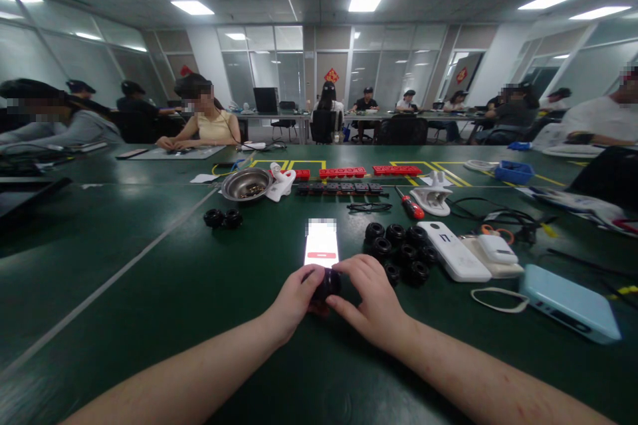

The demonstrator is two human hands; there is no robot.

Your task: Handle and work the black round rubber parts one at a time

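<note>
The black round part (327,284) is largely covered by the fingers of both hands, so its form cannot be made out. It is held just above the green table (149,292), at the near end of a lit phone (321,246). The left hand (294,299) and right hand (371,299) are closed around it, forearms converging from the lower edge.
</note>
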